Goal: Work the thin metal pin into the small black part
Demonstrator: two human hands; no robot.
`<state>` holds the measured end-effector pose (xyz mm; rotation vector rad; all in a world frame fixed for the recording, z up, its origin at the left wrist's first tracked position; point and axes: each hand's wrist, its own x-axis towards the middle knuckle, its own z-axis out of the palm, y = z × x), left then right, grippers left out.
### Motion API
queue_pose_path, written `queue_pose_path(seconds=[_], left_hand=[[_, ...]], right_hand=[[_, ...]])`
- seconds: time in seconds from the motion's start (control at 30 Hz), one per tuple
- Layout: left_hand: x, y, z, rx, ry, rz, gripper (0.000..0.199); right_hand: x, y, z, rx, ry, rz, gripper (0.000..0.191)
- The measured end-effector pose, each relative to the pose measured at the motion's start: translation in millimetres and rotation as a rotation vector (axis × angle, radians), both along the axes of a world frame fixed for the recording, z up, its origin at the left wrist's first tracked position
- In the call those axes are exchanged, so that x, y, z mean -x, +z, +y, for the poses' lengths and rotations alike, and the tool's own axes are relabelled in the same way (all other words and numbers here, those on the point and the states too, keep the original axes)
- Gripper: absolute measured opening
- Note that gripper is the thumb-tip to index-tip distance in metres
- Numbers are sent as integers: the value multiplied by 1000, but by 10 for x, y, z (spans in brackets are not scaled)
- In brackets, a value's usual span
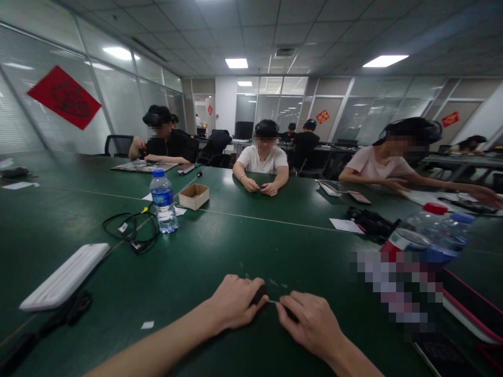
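My left hand (238, 301) is over the green table (188, 272) with its fingers curled round a small dark object (258, 294). Close by on the right, my right hand (308, 317) has thumb and fingers pinched together. A thin pale strip (272, 301) spans the short gap between the two hands, its right end at my right fingertips. Several small clear scraps (277, 283) lie on the table just beyond my hands.
A water bottle (163, 201), an open cardboard box (194, 197), a black cable (135, 235) and a white power strip (66, 275) stand or lie left. Bottles (422, 230) and a black bag (371, 224) are right. People sit across the table.
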<state>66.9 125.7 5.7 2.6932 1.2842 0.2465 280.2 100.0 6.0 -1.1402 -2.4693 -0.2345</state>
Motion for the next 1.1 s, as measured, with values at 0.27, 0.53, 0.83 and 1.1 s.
queue_pose_path(seconds=[0.27,0.53,0.83,1.1], left_hand=[[7,-11,-21,-17,1,-24,34],[9,-36,2,-9,-10,-15,32],[5,-29,0,-32,-12,11,28],[5,-46,-1,-41,-19,10,26]], right_hand=[[10,2,16,65,-131,-2,36],[6,-46,21,52,-151,-29,38],[33,-26,-9,44,-150,-40,39],[16,-54,-7,42,-116,-16,35]])
